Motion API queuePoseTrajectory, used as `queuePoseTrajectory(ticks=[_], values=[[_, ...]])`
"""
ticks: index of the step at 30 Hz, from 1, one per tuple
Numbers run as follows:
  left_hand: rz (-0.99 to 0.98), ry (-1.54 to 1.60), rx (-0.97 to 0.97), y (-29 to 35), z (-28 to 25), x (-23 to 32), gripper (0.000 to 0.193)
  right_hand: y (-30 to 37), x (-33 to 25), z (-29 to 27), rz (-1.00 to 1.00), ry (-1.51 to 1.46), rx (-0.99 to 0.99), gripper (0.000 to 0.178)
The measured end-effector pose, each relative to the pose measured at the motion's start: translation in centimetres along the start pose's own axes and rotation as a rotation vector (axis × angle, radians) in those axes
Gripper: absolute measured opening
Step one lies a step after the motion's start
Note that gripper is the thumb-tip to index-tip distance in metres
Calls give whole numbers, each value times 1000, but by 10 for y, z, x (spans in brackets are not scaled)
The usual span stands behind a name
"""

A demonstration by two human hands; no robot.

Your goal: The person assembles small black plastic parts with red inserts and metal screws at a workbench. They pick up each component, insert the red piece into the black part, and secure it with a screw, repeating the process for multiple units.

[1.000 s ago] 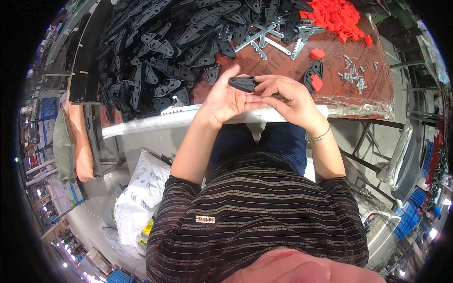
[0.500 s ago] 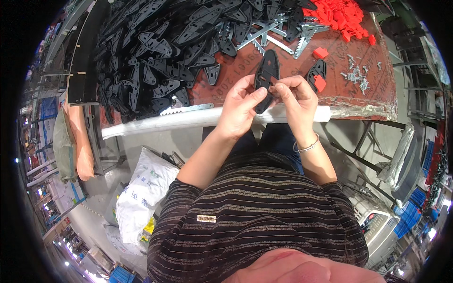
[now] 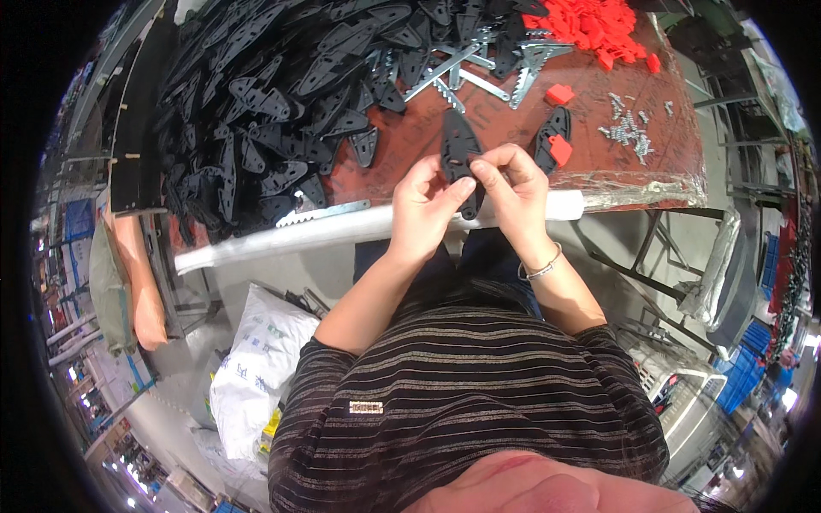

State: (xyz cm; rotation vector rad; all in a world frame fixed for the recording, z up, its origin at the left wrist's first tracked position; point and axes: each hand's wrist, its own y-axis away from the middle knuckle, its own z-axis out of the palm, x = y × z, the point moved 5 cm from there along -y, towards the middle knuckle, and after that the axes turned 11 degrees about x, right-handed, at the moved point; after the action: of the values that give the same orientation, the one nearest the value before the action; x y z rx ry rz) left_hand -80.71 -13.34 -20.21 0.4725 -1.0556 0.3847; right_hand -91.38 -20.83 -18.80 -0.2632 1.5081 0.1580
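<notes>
A long, pointed black plastic part (image 3: 462,139) with holes stands nearly upright in front of me, over the table's near edge. My left hand (image 3: 423,208) is closed on its lower left side, thumb across its face. From the right, my right hand (image 3: 518,190) meets it with thumb and forefinger pinched at its edge; anything small between those fingertips is hidden. Beyond my right hand lies a similar black part (image 3: 557,122), with a red plastic piece (image 3: 560,150) resting on it. A single red piece (image 3: 560,93) lies just past that.
Black parts (image 3: 256,103) are heaped across the table's left and back. Toothed metal strips (image 3: 479,79) lie beside a pile of red pieces (image 3: 590,32). Small screws (image 3: 631,132) are scattered at right. A white padded roll (image 3: 282,244) lines the near edge of the reddish table (image 3: 402,137).
My view has shifted slightly, so the table appears lower and further left. The black part has tilted a little in my hands; both hands stay on it.
</notes>
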Motion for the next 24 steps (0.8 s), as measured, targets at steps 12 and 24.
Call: queuePoseTrajectory(ticks=[12, 24], values=[[-226, 158, 77, -5, -5, 2, 19, -173, 4, -90, -238, 1300, -165, 38], [-193, 216, 151, -10, -15, 7, 19, -152, -13, -49, -672, 830, -112, 12]])
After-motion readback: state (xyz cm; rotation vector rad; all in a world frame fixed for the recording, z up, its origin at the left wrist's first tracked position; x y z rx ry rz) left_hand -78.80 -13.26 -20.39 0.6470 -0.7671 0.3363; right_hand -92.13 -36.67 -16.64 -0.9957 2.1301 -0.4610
